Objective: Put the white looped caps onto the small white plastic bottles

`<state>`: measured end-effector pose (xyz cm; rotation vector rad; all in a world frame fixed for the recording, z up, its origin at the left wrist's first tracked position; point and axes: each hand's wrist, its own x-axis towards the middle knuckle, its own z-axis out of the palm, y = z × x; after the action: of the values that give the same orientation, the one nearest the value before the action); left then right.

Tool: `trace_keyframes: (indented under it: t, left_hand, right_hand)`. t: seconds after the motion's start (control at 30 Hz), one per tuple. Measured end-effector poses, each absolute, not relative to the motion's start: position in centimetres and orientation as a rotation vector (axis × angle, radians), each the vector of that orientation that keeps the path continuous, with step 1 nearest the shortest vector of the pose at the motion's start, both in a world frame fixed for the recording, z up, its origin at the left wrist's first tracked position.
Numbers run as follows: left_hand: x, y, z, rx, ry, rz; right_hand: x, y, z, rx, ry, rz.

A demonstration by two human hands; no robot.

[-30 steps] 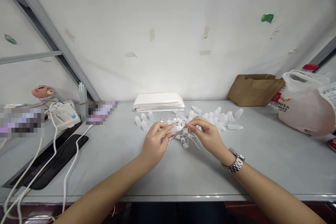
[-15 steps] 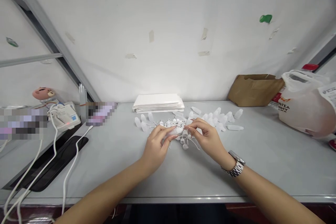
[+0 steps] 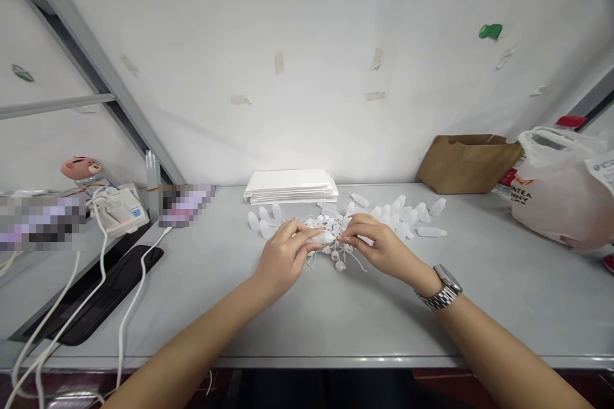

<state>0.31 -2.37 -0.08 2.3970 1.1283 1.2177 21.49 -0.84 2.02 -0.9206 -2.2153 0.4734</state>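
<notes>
Two hands meet over one small white bottle (image 3: 322,238): the left hand (image 3: 282,257) pinches its body; the right hand (image 3: 384,248) is at its tip, exact grip I cannot tell. It seems unfinished; many bottles (image 3: 407,215) lie loose toward three o'clock. Tangled small parts (image 3: 340,266) crowd five o'clock; white stack (image 3: 290,186), eleven.

In front of the white stack (image 3: 290,188), the left hand (image 3: 281,257) hides part of a little white bottle (image 3: 327,238). What is at the tips of the right hand (image 3: 377,244) is too tiny to tell. That hand also hides some loose bits (image 3: 340,265). Left of the stack, blurry squares cover two purple things (image 3: 189,203). Far right of the stack, the side edge cuts off the plastic bag (image 3: 551,201). Both arms (image 3: 206,342) run off the bottom, nearer than the stack.
</notes>
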Motion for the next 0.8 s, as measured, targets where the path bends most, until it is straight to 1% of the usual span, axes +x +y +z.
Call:
trace_keyframes:
  t: [0.27, 0.37, 0.47, 0.63, 0.8]
  left_hand:
    - [-0.1, -2.4, -0.1, 2.634, 1.164, 0.992]
    - [0.0, -2.4, -0.3, 2.607, 1.173, 0.938]
    - [0.1, -2.4, -0.2, 2.439, 1.226, 0.941]
    - [0.5, -2.5, 0.4, 2.014, 1.267, 1.01]
    - [0.8, -2.6, 0.6, 1.86, 1.247, 1.02]
  right_hand:
    - [21.4, -0.6, 1.0, -0.808, -2.461, 0.317]
    - [21.3, -0.5, 0.5, -0.798, -2.493, 0.348]
    - [21.3, -0.5, 0.7, -0.879, -2.382, 0.511]
    - [21.2, -0.6, 1.8, -1.049, -2.004, 0.835]
    - [20.7, -0.5, 1.4, -1.084, -1.849, 1.031]
